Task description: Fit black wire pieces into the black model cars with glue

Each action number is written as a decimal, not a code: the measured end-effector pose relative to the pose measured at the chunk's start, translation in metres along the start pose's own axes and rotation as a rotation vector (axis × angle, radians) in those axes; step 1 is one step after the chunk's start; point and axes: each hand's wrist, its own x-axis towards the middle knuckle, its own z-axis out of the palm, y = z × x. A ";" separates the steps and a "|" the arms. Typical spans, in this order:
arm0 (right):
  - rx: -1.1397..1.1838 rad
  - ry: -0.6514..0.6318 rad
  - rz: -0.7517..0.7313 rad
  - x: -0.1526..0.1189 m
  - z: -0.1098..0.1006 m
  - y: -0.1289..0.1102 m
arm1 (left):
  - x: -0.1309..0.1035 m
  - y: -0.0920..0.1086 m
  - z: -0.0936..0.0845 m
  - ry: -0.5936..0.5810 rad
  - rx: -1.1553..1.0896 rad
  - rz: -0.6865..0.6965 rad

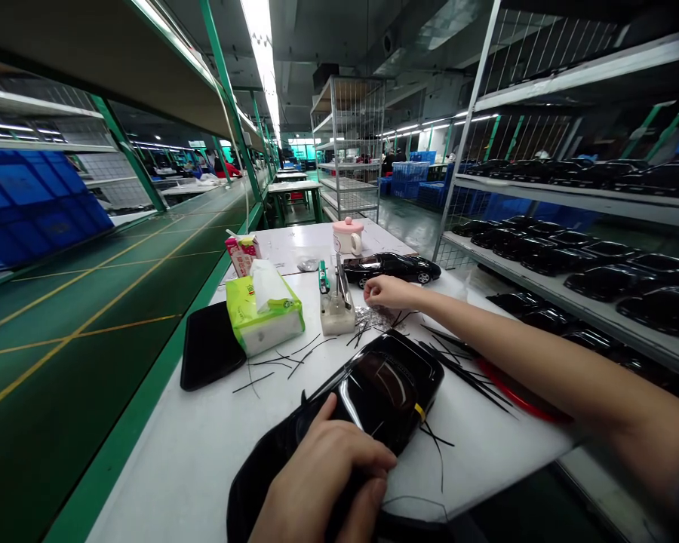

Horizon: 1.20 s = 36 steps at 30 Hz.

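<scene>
Lettering on a green tissue pack (241,302) and pink carton (242,258), too small to read. On the white table (164,460), a glossy black model car (376,377), partly hidden beneath the left hand (331,467), half-curled, grip impossible to tell. Right hand (389,292) outstretched, fingertips bunched near small loose parts (380,318), any hold unclear.

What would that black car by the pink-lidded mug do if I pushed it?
The black car might roll, since wheels show along its side. It could feel slippery because it looks glossy. It probably won't tip easily, sitting long and low.
</scene>
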 end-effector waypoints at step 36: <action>0.284 0.169 -0.077 -0.084 -0.012 -0.001 | -0.002 0.002 -0.001 -0.005 0.018 -0.016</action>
